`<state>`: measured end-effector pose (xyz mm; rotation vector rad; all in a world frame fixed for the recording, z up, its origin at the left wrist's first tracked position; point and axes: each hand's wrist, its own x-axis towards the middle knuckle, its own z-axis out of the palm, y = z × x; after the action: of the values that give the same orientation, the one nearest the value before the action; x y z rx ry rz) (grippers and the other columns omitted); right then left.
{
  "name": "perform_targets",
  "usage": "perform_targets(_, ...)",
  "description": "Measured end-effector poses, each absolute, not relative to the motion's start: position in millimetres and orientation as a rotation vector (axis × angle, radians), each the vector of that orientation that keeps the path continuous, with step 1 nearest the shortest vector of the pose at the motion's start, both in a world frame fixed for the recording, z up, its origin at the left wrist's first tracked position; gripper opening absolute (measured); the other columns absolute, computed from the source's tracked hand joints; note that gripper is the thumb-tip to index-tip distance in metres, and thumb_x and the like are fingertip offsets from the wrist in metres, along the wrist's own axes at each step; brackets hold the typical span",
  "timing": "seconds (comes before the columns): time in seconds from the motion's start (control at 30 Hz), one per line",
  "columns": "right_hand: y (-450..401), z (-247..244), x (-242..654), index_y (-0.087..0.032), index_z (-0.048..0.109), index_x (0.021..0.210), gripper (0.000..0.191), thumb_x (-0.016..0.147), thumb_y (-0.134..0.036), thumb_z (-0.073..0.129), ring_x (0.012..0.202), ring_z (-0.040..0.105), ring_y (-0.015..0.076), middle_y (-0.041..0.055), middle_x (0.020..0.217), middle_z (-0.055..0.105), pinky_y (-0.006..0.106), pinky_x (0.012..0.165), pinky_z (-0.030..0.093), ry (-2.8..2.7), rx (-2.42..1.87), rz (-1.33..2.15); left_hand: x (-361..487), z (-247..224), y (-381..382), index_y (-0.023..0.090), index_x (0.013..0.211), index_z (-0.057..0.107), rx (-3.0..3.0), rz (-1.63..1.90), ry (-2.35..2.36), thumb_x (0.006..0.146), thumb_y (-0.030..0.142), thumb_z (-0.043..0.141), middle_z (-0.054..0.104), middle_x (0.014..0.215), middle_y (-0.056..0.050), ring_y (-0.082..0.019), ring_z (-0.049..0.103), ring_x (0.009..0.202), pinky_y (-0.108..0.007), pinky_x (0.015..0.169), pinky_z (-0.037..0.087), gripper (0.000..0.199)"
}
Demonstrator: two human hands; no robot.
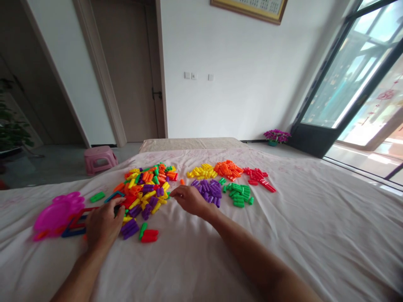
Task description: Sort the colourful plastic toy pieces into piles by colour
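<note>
A mixed heap of small plastic building blocks [146,188] in several colours lies on the cloth between my hands. My left hand [105,222] is at the heap's left edge, fingers curled, with a dark green block [117,209] between thumb and fingers. My right hand [190,199] is at the heap's right edge, thumb and fingertips pinched together. A bit of green shows at those fingertips; whether it is held I cannot tell. Beyond my right hand lie single-colour piles: purple blocks [209,191], yellow blocks [202,171], orange blocks [229,170], green blocks [239,193] and red blocks [258,177].
A pink tray [59,212] and red and blue plastic frames [73,230] lie left of my left hand. Loose red blocks [150,235] sit near the front, a single orange block [182,182] between piles. Beside the bed-like surface stands a pink stool [100,159].
</note>
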<state>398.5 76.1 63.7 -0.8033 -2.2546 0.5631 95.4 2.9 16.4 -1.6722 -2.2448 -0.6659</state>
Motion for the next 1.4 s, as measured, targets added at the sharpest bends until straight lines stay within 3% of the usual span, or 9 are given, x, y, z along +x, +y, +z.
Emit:
perform_targets(0.13, 48.2, 56.7, 381.3, -0.019, 0.072, 0.112, 0.024, 0.090, -0.019, 0.060, 0.097, 0.068, 0.0174, 0.0065, 0.107, 0.074, 0.025, 0.087, 0.049, -2.520, -0.606, 0.496, 95.7, 16.2, 2.5, 0.023, 0.118, 0.068, -1.673, -0.708, -2.242, 0.093, 0.036, 0.045, 0.076, 0.108, -0.006, -0.027, 0.066, 0.096, -0.040, 0.087, 0.042, 0.036)
perform_targets(0.27, 32.9, 50.9, 372.8, -0.018, 0.062, 0.129, 0.037, 0.095, -0.031, 0.060, 0.113, 0.062, 0.0195, 0.0084, 0.125, 0.068, 0.028, 0.101, 0.043, -2.668, -0.353, 0.392, 95.9, 16.5, 1.8, 0.023, 0.117, 0.068, -1.681, -0.721, -2.229, 0.093, 0.036, 0.045, 0.076, 0.111, -0.005, -0.027, 0.066, 0.096, -0.040, 0.089, 0.041, 0.036)
perform_targets(0.43, 22.8, 50.4, 365.3, -0.019, 0.061, 0.129, 0.038, 0.101, -0.041, 0.049, 0.116, 0.059, 0.0201, 0.0071, 0.124, 0.069, 0.030, 0.104, 0.040, -2.807, -0.208, 0.279, 97.1, 17.7, 1.1, 0.022, 0.116, 0.068, -1.673, -0.722, -2.211, 0.093, 0.036, 0.045, 0.076, 0.108, -0.006, -0.027, 0.066, 0.094, -0.040, 0.088, 0.041, 0.035)
perform_targets(0.63, 22.2, 47.1, 366.2, -0.018, 0.064, 0.124, 0.032, 0.101, -0.033, 0.047, 0.107, 0.062, 0.0180, 0.0077, 0.114, 0.071, 0.028, 0.099, 0.042, -2.801, -0.272, 0.294, 96.3, 16.2, 1.6, 0.022, 0.116, 0.068, -1.662, -0.702, -2.218, 0.093, 0.036, 0.045, 0.076, 0.106, -0.006, -0.026, 0.066, 0.093, -0.038, 0.085, 0.041, 0.036)
perform_targets(0.87, 34.2, 46.2, 374.1, -0.021, 0.060, 0.130, 0.037, 0.093, -0.024, 0.057, 0.106, 0.062, 0.0205, 0.0088, 0.115, 0.069, 0.030, 0.097, 0.045, -2.671, -0.461, 0.286, 97.4, 18.6, 0.7, 0.021, 0.117, 0.068, -1.692, -0.689, -2.215, 0.094, 0.037, 0.043, 0.075, 0.104, -0.008, -0.027, 0.066, 0.096, -0.039, 0.084, 0.042, 0.038)
perform_targets(0.97, 46.7, 50.0, 382.2, -0.021, 0.061, 0.129, 0.036, 0.093, -0.023, 0.058, 0.104, 0.063, 0.0208, 0.0097, 0.115, 0.068, 0.030, 0.094, 0.048, -2.506, -0.628, 0.358, 98.3, 20.1, 0.3, 0.021, 0.117, 0.068, -1.688, -0.690, -2.228, 0.094, 0.038, 0.043, 0.075, 0.102, -0.009, -0.028, 0.066, 0.096, -0.040, 0.084, 0.042, 0.038)
perform_targets(1.1, 67.7, 49.3, 392.6, -0.019, 0.067, 0.121, 0.033, 0.088, -0.025, 0.065, 0.089, 0.065, 0.0180, 0.0079, 0.106, 0.069, 0.028, 0.082, 0.050, -2.219, -0.866, 0.525, 98.7, 21.1, 0.0, 0.021, 0.117, 0.067, -1.692, -0.685, -2.229, 0.094, 0.037, 0.042, 0.075, 0.103, -0.009, -0.028, 0.066, 0.095, -0.040, 0.085, 0.042, 0.037)
perform_targets(1.27, 91.3, 43.7, 398.8, -0.015, 0.071, 0.110, 0.038, 0.082, -0.041, 0.069, 0.071, 0.063, 0.0143, 0.0020, 0.083, 0.069, 0.026, 0.068, 0.051, -1.683, -0.970, 1.013, 97.8, 20.3, 0.4, 0.021, 0.116, 0.067, -1.700, -0.682, -2.229, 0.094, 0.037, 0.043, 0.076, 0.101, -0.009, -0.027, 0.067, 0.094, -0.039, 0.084, 0.042, 0.036)
perform_targets(1.4, 103.8, 49.2, 405.8, -0.014, 0.070, 0.097, 0.042, 0.076, -0.050, 0.072, 0.064, 0.062, 0.0114, 0.0001, 0.073, 0.065, 0.024, 0.066, 0.053, -1.248, -0.886, 1.281, 97.2, 19.2, 0.7, 0.022, 0.116, 0.067, -1.702, -0.689, -2.217, 0.094, 0.037, 0.043, 0.075, 0.101, -0.008, -0.027, 0.066, 0.095, -0.039, 0.084, 0.041, 0.036)
